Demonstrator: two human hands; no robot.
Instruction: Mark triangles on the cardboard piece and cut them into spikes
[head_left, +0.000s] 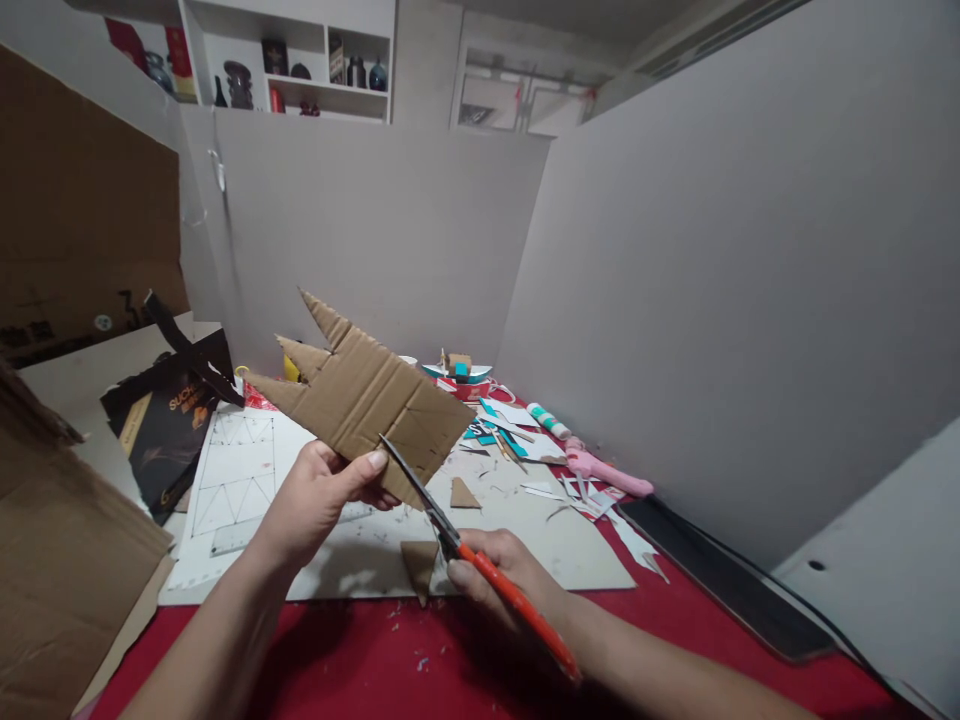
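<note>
My left forearm (232, 610) slants toward one o'clock, and my left grip (330, 490) is pinched, left thumb (366, 468) on top pointing to two o'clock, fingers partly hidden beneath. My right forearm (667, 655) lies toward ten o'clock; at six o'clock my right grip (523, 565) is curled closed, right thumb (463, 577) pointing about ten o'clock.

A single head-worn view looks forward and down past both forearms (225, 620), which enter from the bottom edge. The spiked cardboard cutout (360, 390) is close to the lens, the red table (360, 665) stretches below, the grey partition (375, 220) stands farther off, and display shelves (360, 14) lie beyond.
</note>
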